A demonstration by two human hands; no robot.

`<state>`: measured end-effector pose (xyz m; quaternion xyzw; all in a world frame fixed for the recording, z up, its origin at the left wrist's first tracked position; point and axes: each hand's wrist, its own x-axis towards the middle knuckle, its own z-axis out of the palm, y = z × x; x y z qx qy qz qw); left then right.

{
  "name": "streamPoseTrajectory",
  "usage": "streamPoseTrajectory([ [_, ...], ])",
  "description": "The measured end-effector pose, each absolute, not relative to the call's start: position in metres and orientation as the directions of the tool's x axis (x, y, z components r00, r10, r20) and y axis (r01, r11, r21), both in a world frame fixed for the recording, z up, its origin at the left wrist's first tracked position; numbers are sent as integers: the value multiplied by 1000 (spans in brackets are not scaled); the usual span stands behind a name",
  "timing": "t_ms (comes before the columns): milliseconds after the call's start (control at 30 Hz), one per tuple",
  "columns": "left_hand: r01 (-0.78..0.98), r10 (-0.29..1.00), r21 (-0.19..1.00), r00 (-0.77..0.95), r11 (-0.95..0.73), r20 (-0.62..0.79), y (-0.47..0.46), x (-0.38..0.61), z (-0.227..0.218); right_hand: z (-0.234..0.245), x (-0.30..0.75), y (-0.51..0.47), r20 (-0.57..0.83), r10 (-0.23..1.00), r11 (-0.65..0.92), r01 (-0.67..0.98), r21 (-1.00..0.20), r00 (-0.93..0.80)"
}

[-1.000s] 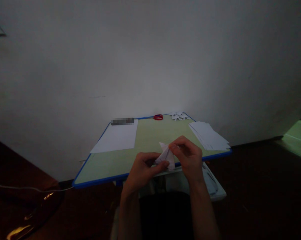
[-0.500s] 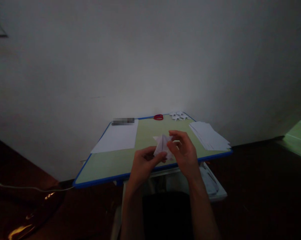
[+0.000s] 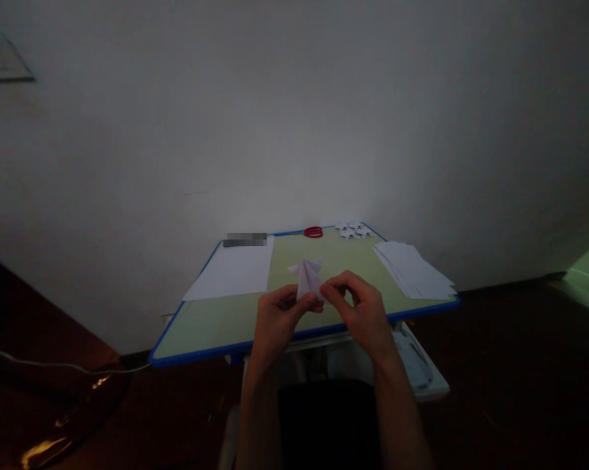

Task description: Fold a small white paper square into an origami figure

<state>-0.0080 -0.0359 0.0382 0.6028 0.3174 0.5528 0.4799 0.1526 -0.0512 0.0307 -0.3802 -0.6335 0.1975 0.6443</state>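
A small folded white paper figure point(image 3: 308, 277), pointed at the top with flaps sticking out to both sides, is held up above the near part of the table point(image 3: 216, 326). My left hand point(image 3: 278, 320) grips its lower left part, the thumb lying across the front near the bottom. My right hand point(image 3: 357, 307) pinches the lower right edge of the same paper between thumb and index finger. The fingers behind the paper are partly hidden.
White sheets point(image 3: 233, 267) lie on the left, with a blurred-out dark object point(image 3: 245, 240) at their top. Red-handled scissors point(image 3: 314, 232) rest at the back edge. Several folded paper pieces point(image 3: 353, 230) sit back right, beside a fanned paper stack point(image 3: 414, 269). A wall stands behind.
My right hand has come down from the paper's upper right side to its lower right edge, and its fingers have closed into a pinch. The paper has shifted slightly left.
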Motion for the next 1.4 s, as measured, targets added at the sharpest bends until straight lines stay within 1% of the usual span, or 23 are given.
streamPoseTrajectory([
  [133,-184,923,932,176,-311,343,-33,-8,35,27,154,-50,665,729,632,214,-745,162],
  [267,-165,917,917,113,-362,382,-34,-6,35,24,153,-47,631,745,612,153,-776,217],
  [467,-164,912,899,-17,-406,409,-38,1,40,25,150,-46,562,804,567,33,-823,194],
  [533,-159,907,894,-32,-419,419,-39,1,40,26,149,-46,536,825,544,8,-839,180],
  [633,-145,893,883,-5,-446,450,-41,0,40,26,148,-48,510,842,519,-9,-855,176],
  [733,-123,887,882,19,-455,461,-42,-1,40,26,148,-48,515,838,524,-1,-852,178],
  [933,-100,890,886,-5,-454,455,-42,2,39,23,148,-45,523,832,531,10,-848,183],
  [1000,-102,889,884,-14,-456,457,-41,3,38,24,145,-44,494,848,508,-30,-861,190],
  [1067,-112,888,882,-6,-457,459,-40,4,37,25,141,-43,451,867,480,-111,-870,211],
  [1133,-121,888,883,15,-454,459,-40,4,36,27,137,-44,415,879,461,-197,-865,232],
  [1200,-133,889,885,41,-447,456,-40,2,36,28,134,-44,408,881,462,-247,-852,238],
  [1333,-138,897,898,91,-418,432,-39,0,37,28,130,-46,432,873,482,-271,-833,225],
  [1400,-153,906,901,63,-405,418,-37,0,37,29,129,-46,417,880,467,-260,-845,227],
])
